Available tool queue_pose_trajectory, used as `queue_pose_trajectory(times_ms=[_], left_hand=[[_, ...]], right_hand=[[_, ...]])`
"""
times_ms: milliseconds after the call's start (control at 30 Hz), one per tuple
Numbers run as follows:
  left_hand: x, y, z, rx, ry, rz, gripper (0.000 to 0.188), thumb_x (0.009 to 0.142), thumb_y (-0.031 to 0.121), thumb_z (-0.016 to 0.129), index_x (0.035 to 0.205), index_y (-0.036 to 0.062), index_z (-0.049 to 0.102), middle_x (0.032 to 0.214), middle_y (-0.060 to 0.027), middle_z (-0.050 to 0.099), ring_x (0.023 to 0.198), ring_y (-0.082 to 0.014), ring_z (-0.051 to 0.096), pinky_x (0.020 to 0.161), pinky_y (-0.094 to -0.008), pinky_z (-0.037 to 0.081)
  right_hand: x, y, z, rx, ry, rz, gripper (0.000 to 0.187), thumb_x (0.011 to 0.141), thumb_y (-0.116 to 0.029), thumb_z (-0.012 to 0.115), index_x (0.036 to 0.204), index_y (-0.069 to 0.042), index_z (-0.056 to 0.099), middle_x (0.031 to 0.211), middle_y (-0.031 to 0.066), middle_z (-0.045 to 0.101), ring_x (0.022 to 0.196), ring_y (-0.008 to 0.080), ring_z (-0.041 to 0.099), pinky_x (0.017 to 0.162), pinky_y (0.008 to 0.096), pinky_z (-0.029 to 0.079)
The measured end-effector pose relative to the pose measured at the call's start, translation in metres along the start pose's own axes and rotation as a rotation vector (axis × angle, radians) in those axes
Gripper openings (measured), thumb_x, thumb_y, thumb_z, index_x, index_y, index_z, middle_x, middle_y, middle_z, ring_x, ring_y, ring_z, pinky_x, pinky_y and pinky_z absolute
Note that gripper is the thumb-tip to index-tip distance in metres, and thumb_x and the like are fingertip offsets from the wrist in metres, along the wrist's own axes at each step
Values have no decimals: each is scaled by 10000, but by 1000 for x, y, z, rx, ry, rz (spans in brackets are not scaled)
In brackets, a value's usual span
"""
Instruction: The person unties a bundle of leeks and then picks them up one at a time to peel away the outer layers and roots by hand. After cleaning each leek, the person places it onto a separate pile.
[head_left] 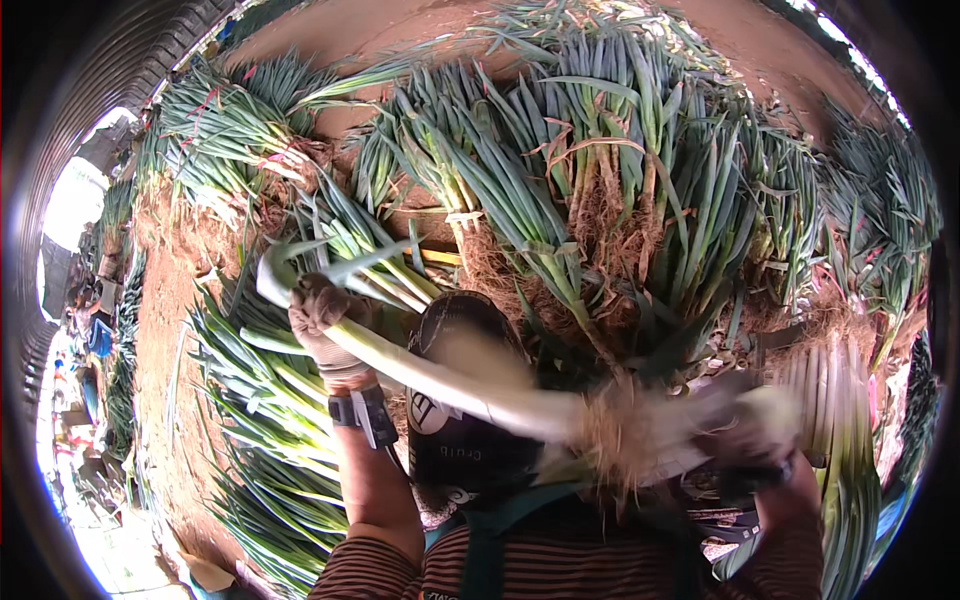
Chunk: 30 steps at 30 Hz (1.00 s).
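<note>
- Item: long, pale white-to-green leek-like stalk (pixel 440 381), smooth-skinned; lies from L hand, in brown soiled-looking covering (prob. a glove) (pixel 320 310), across toward R hand, dark and blurred (pixel 745 430).
- L hand: fingers wrapped round stalk near its greener end; curved pale-green leaf part (pixel 275 275) sticks out just beyond the fist. Black strapped wrist device (pixel 362 418) just below L hand.
- R hand: too blurred to read; can't tell if clenched, released or grasping. Pale blurred matter beside it.
- Root end: tan, stringy, fibrous root tuft (pixel 615 435), b/w the hands, nearer R hand; edges smeared, join w/ stalk n/clear.
- Handling (est.): light for its length; shank fairly firm but bends, as the curve suggests. Outer skin prob. slick, esp. if damp. Leaves soft, apt to crease or tear; roots prob. shed dirt.
- Hold (rec.): firm white shank, full-finger wrap, mod. pressure; 2nd hold close above roots. Avoid leaf tips alone & loose root strands.
- Surroundings: blue-green leafy bundles w/ brown roots (pixel 600 110) beyond both hands; loose green-white stalks (pixel 270 400) below-left of L hand; upended pale-stemmed bundle (pixel 835 400) just right of R hand.
</note>
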<state>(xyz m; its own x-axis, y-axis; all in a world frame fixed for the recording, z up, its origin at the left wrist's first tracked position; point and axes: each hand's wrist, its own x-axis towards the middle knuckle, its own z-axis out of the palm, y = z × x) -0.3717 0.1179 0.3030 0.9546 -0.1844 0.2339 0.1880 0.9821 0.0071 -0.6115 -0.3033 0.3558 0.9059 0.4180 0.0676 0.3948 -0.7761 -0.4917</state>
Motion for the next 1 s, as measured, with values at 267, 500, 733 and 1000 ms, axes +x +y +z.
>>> queue_pose_trajectory(times_ms=[267,500,733,1000], left_hand=[[-52,-41,11,895,401,130,335,940,321,545,1062,12,586,928,-121,624,862,-224,587,829,-354,472],[-97,-45,43,1236,436,-21,372,846,267,638,1086,-8,563,957,-95,598,857,-206,590,767,-334,494],[-109,-81,62,1341,457,89,390,848,280,690,1073,-12,562,952,-90,589,876,-202,598,761,-345,501],[-115,-77,55,1543,244,59,465,826,415,742,1021,28,574,944,-50,573,862,-163,543,811,-329,447]], right_hand=[[-51,12,8,-498,-382,431,270,825,-254,688,1004,-62,623,907,88,660,743,277,655,659,365,527],[71,-48,2,-645,545,141,374,792,-314,706,1060,-74,605,857,39,557,608,198,554,518,370,440],[186,-73,80,-505,705,-93,427,838,-373,643,1102,-45,575,757,46,545,578,161,522,446,305,401],[238,-15,58,-554,494,193,248,871,-302,651,785,-87,562,653,79,631,569,244,638,459,336,467]])
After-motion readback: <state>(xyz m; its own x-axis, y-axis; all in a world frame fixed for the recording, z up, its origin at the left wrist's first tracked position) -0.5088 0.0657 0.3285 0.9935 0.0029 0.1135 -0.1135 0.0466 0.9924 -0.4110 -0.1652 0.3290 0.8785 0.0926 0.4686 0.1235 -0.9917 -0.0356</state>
